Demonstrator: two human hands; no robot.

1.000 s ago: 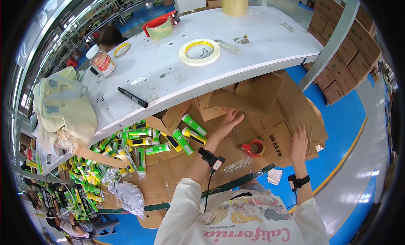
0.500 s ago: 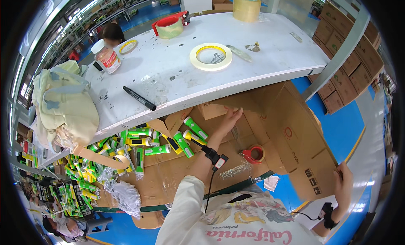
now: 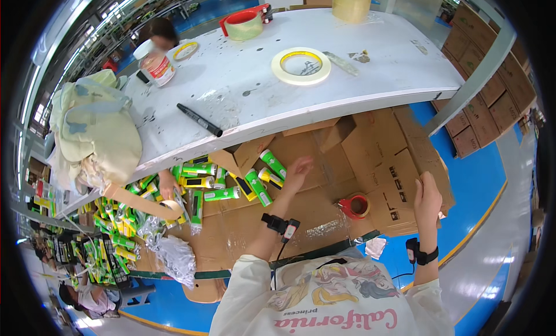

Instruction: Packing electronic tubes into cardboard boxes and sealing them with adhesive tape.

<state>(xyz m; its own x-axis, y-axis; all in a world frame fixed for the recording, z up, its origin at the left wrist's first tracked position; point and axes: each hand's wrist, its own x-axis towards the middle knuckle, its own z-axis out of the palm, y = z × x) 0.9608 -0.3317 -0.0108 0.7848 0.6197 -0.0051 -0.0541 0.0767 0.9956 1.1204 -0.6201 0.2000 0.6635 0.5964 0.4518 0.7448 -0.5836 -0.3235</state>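
Observation:
My left hand [image 3: 299,169] hovers over the brown cardboard surface, fingers loosely apart and nothing in them. Just left of it lie green and yellow flashlights [image 3: 258,186]. At the right, my right hand [image 3: 427,200] has its fingers closed at the edge of a large cardboard box [image 3: 379,188], which lies tilted on its side under the shelf; the hand partly hides its own grip. Between the two hands a red tape dispenser [image 3: 354,207] rests on the cardboard. Another person's hand [image 3: 168,184] reaches among the flashlights at the left.
Above the work surface runs a white shelf [image 3: 231,98] with a black marker [image 3: 199,119], a masking tape roll [image 3: 301,65], a jar [image 3: 155,67] and a cloth bag [image 3: 95,127]. A metal post [image 3: 478,75] stands at the right, stacked cartons [image 3: 489,98] beyond it.
My left hand has let go of the box flap and moved left. My right hand has moved left and up with the box edge. Another person's hand has appeared among the flashlights.

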